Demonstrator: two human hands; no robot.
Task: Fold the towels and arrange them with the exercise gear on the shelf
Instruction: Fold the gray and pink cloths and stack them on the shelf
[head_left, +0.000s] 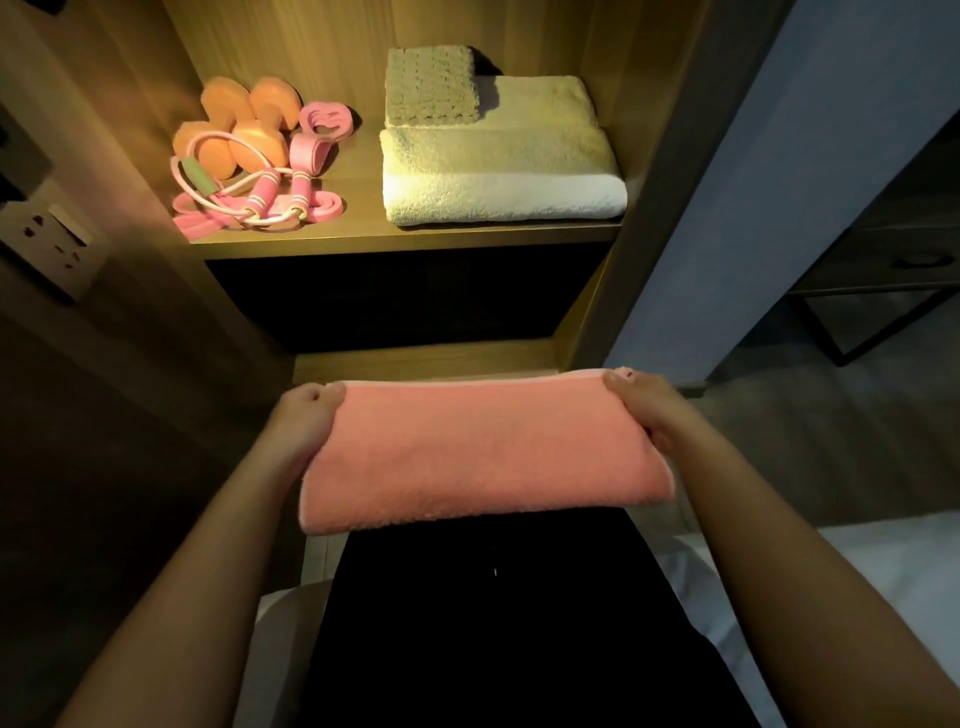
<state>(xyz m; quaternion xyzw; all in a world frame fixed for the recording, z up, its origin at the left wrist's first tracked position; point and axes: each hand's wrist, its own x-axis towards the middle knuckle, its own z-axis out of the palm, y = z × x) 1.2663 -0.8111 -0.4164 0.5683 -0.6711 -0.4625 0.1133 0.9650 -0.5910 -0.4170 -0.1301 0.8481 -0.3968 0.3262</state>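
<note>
lit shelf (405, 236) holds folded towels (498, 171) far right, exercise gear (249, 171) far left. near it, both hands, left (304, 428) and right (647, 410), grip the folded pink towel (483, 452) by its ends, long axis left to right.

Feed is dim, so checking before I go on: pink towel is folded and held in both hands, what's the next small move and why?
Probably lift the pink towel forward onto the white towel. The left hand and right hand grip its ends, it looks fully folded, and the exercise gear fills the shelf's left side.
</note>
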